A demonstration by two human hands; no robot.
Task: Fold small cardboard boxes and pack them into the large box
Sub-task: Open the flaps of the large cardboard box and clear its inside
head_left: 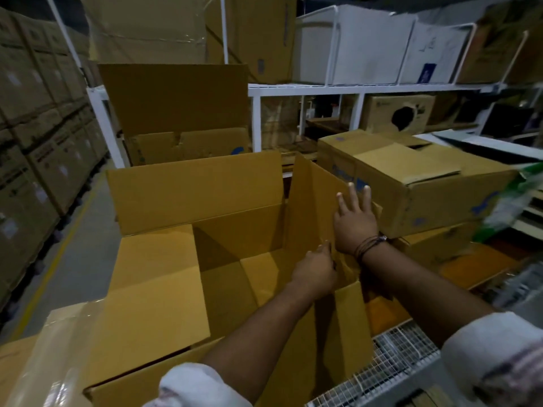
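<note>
Pressing the right hand (354,221) flat, fingers straight, against the outer face of the right flap (311,201) of the large box (244,227) — likely bending it outward. Pinching that flap's near edge by the crease with the left hand (316,271), probably to steady the fold. Working with the box open beside the near-left edge of the wire-mesh rack (396,342) — nothing small seen inside.

Left hand (316,273) grips the large box (194,189) flap; right hand (354,223) presses it.

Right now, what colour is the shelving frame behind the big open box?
White; the shelving frame shows best in the head view.
</note>
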